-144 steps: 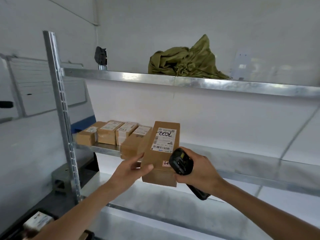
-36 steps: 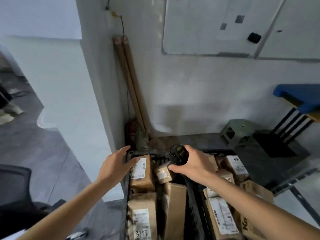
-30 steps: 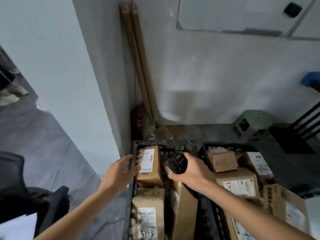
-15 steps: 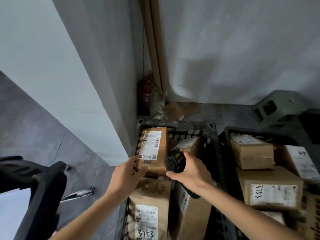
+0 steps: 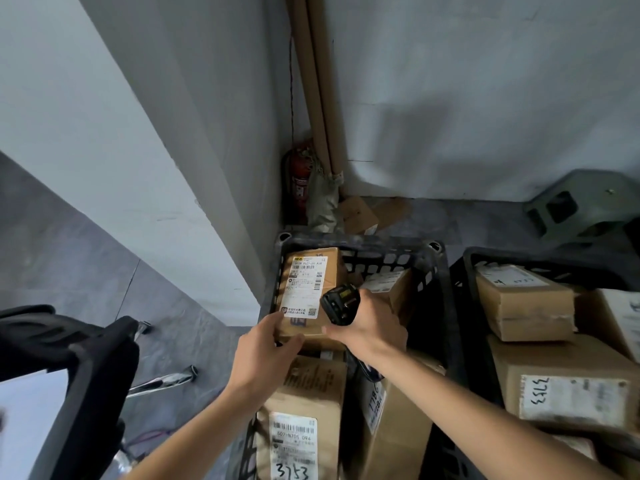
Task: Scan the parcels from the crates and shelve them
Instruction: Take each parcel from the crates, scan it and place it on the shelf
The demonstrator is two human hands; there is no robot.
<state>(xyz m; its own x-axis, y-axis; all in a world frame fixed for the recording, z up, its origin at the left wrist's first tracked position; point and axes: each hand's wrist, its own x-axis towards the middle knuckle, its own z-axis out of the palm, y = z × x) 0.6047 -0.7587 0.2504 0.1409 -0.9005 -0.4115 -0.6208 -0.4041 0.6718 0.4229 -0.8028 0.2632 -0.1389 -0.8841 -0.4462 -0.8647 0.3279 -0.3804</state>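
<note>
Here, item by item:

Left hand (image 5: 266,351): fingers and thumb curled round the near end of a parcel (image 5: 310,292), thumb lying on its top face just below the label (image 5: 304,289). Firm hold.

Parcel: brown carton, white printed label facing up, tilted with its far end against the back wall of the left crate (image 5: 426,271). Rests atop the other cartons there.

Right hand (image 5: 372,327): wrapped round a black scanner (image 5: 339,303), whose head points toward the parcel's label. The scanner sits just beside the label's right edge; contact cannot be told.

Left crate: black plastic, lattice walls, set on the floor by a wall corner. Holds several cartons, among them one nearest the camera marked "3753" (image 5: 301,424) and a tall one (image 5: 398,420) under the right forearm.

Right crate (image 5: 467,258): black, just beside the left one. Holds stacked cartons; the upper box (image 5: 523,303) lies on a larger one (image 5: 568,386) with handwritten digits on its label.

Corner behind the crates: red extinguisher (image 5: 299,181), two long cardboard tubes (image 5: 317,81) leaning upright, a flat cardboard scrap (image 5: 358,211) on the floor.

Far right: green stool (image 5: 585,206) on the floor.

Lower left: black chair (image 5: 69,358) with chrome legs.
</note>
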